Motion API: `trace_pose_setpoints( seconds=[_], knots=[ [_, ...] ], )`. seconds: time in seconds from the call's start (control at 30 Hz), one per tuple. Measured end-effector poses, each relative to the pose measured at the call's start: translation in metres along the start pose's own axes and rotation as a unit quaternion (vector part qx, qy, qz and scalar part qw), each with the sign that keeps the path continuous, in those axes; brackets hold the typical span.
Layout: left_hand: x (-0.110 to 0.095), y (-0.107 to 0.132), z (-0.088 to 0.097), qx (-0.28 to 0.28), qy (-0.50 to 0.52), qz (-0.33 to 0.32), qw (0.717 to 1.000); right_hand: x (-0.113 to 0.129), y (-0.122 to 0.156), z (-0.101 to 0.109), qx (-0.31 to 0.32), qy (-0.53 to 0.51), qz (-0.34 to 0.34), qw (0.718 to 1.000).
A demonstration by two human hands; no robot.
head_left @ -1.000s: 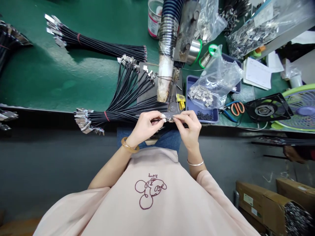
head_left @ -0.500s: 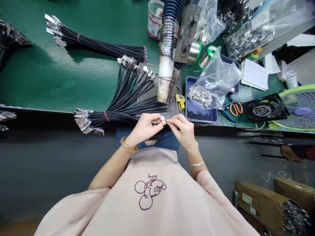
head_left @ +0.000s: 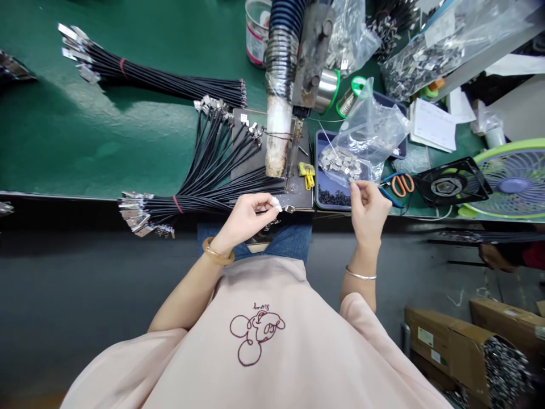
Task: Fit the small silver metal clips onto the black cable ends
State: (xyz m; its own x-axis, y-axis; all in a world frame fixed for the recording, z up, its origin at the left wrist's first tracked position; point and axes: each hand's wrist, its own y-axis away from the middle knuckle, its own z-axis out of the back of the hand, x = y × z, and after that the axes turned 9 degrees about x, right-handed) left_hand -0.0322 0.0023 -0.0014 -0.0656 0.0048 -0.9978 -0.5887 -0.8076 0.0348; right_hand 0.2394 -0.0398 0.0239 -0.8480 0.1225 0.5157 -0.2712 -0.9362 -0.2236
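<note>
My left hand (head_left: 251, 217) is closed in a pinch at the bench's front edge, a white covering on a fingertip. Just past those fingers a small metal connector (head_left: 289, 209) sticks out, on the end of a black cable mostly hidden by the hand. My right hand (head_left: 369, 210) is over the front right of a blue tray (head_left: 318, 170), thumb and forefinger together beside small metal connector shells (head_left: 340, 162). Whatever it pinches is too small to make out. Tiny black parts (head_left: 334, 196) lie in the tray. A tied bundle of black cables (head_left: 204, 203) lies left of my left hand.
A duct nozzle (head_left: 276, 136) hangs over a grey plate (head_left: 247, 162). A yellow clip (head_left: 306, 175) sits beside the tray. To the right are orange-handled scissors (head_left: 402, 184) and a black fan (head_left: 453, 183). Solder spools (head_left: 327, 91) stand behind. Another cable bundle (head_left: 170, 79) lies at back left.
My right hand has left my left hand and moved right to the tray. A connector now shows at my left fingertips. The whole view has shifted slightly.
</note>
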Motion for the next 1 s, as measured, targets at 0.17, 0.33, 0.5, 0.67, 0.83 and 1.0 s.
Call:
trace_pose_setpoints(
  seconds=[0.17,0.33,0.5,0.67,0.83,1.0],
  knots=[
    [-0.002,-0.003,0.000,0.001,-0.033,0.002,0.999,-0.024,-0.025,-0.003,0.126,0.112,-0.022,0.985],
    [0.002,-0.006,-0.004,-0.022,-0.027,0.011,0.999,-0.024,-0.035,-0.005,0.197,0.107,-0.037,0.974],
    [0.003,-0.008,-0.007,-0.057,-0.001,0.007,0.998,-0.007,-0.021,-0.007,0.127,0.023,-0.053,0.990],
    [0.001,-0.007,-0.012,-0.080,-0.015,0.024,0.996,0.027,0.011,-0.022,0.070,-0.263,-0.051,0.961],
    [-0.001,-0.006,-0.016,-0.089,-0.041,0.024,0.995,0.053,0.032,-0.050,0.215,-0.369,-0.051,0.903],
    [0.000,-0.005,-0.016,-0.086,-0.070,0.012,0.994,0.060,0.031,-0.066,0.207,-0.380,-0.015,0.901]
  ],
)
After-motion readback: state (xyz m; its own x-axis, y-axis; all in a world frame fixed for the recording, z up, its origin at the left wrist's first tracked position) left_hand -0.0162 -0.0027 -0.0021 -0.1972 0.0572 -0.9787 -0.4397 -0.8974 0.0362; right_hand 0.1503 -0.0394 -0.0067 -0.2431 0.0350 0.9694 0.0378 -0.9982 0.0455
